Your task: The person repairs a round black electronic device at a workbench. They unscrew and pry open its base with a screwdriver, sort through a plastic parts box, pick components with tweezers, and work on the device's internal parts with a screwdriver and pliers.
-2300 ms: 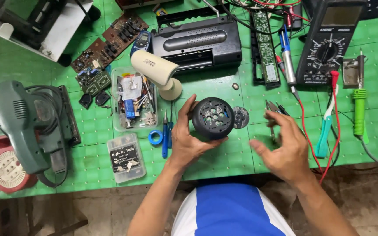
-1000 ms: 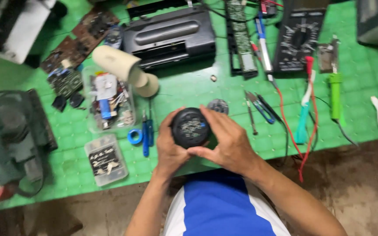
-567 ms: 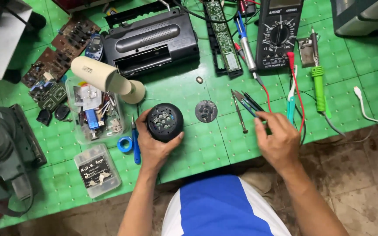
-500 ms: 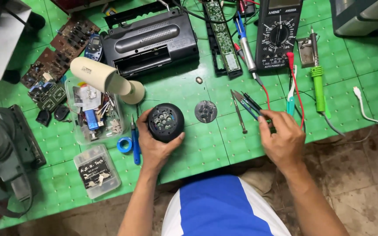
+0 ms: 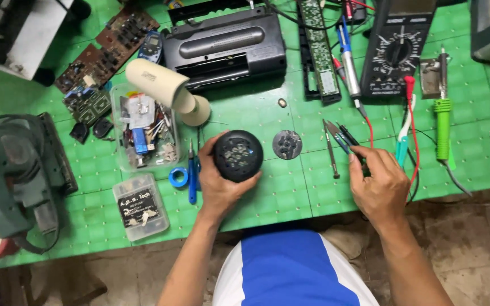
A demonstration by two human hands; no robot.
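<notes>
Tool tips (image 5: 351,141) behind right-hand fingers (image 5: 356,164)

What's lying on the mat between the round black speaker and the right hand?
In the head view, a small dark round disc lies between the speaker and the right hand, plus a thin metal tool.

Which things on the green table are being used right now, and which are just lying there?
In use:
left hand holding round black speaker
right hand touching tweezers

Lying about:
grey disc
multimeter
green soldering iron
black radio
parts box
</notes>
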